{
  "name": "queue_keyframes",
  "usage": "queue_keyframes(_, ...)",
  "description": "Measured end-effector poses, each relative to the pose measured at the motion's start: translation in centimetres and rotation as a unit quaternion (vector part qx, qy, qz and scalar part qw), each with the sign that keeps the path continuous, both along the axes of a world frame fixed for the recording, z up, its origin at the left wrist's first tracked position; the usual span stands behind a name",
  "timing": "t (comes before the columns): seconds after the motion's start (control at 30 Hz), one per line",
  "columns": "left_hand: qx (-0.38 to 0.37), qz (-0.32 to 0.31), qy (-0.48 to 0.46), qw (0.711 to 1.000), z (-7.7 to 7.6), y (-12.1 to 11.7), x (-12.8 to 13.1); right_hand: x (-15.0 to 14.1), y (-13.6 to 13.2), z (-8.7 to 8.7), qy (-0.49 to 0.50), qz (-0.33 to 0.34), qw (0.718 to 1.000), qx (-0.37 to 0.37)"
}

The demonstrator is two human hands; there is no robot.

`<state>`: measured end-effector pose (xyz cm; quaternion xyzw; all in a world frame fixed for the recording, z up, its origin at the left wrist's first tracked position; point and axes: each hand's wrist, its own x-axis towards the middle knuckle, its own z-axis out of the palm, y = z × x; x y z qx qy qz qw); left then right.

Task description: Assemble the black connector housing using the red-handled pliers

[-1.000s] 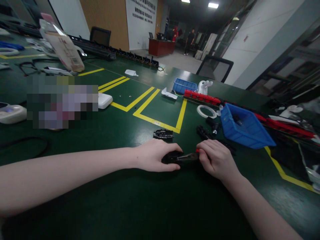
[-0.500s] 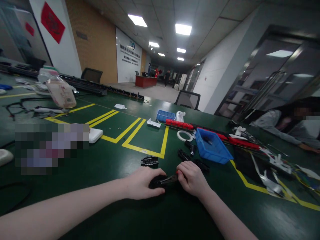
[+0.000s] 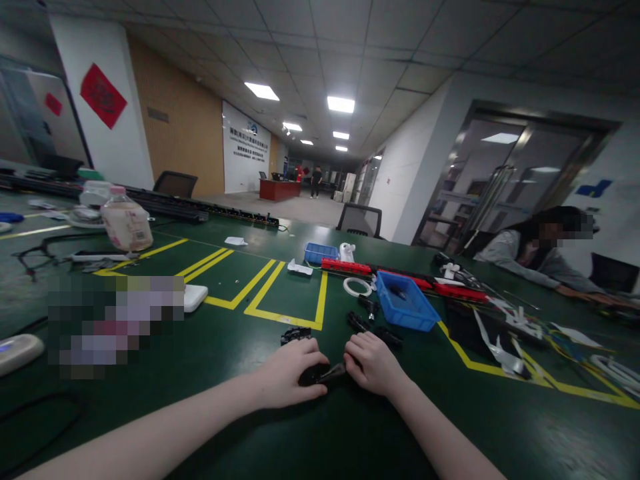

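Note:
My left hand [image 3: 287, 375] lies curled over a small black part [image 3: 311, 375] on the green table [image 3: 250, 427], holding it down. My right hand [image 3: 373, 362] is closed on the handle of a pair of pliers [image 3: 335, 371]; their metal jaws point left into the black part. Both hands sit close together near the table's front middle. Another black part [image 3: 295, 335] lies just beyond my left hand.
A blue bin [image 3: 404, 302], a white ring [image 3: 358, 287], red strips [image 3: 347, 267] and black pieces [image 3: 373, 323] lie past my hands. A bottle [image 3: 126, 223] stands far left. A seated person [image 3: 535, 257] leans on the table at right. Yellow lines [image 3: 280, 313] mark the top.
The camera has tilted upward, so the room and ceiling now show and the hands sit lower in view. The hands stay together on the black part and pliers.

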<state>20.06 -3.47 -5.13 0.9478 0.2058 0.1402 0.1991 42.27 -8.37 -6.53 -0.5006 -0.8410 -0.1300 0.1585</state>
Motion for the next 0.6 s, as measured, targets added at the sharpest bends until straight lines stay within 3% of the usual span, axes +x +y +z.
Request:
queue_keyframes(0.4, 0.012, -0.007, 0.002, 1.000, -0.5, 0.4, -0.5, 0.6, -0.3, 0.1, 0.058, -0.016, 0.998, -0.015)
queue_keyframes(0.5, -0.001, 0.007, -0.025, 1.000, 0.7, 0.0, -0.8, 0.9, -0.3, 0.0, 0.086, -0.027, 0.996, 0.002)
queue_keyframes(0.6, -0.023, -0.011, -0.164, 0.986, 3.3, -1.9, -1.4, 1.4, -0.2, -0.3, 0.118, -0.043, 0.992, 0.025)
